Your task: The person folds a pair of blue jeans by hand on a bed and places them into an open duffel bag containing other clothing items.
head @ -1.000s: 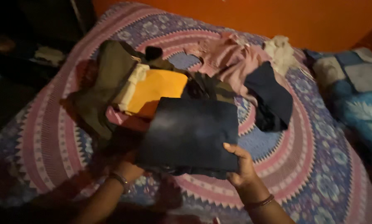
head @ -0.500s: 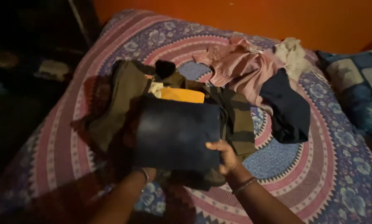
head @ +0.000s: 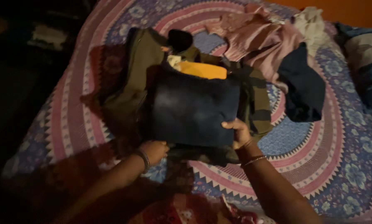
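Jeans (head: 193, 108), folded into a dark square, sit on top of a clothes stack (head: 202, 72) in the middle of the bed (head: 318, 157). Right hand (head: 238, 133) grips the near right corner of the jeans, thumb on top and fingers curled under. Left hand (head: 154, 151) is closed at the near left edge, low against the stack; whether it holds the jeans or a layer below, I cannot tell in this dim light. An orange garment (head: 202, 69) peeks out just behind the jeans, with an olive piece (head: 132, 83) spilling to the left and a camouflage one (head: 256, 103) to the right. Loose pink cloth (head: 260, 41) and a navy garment (head: 304, 85) lie apart, further back.

The stack looks uneven, wider on the sides than its top layer. My guess is that a one-sided tug would let the jeans slide off or unfold, and could drag the orange garment askew, since both hands hold only the near edge.
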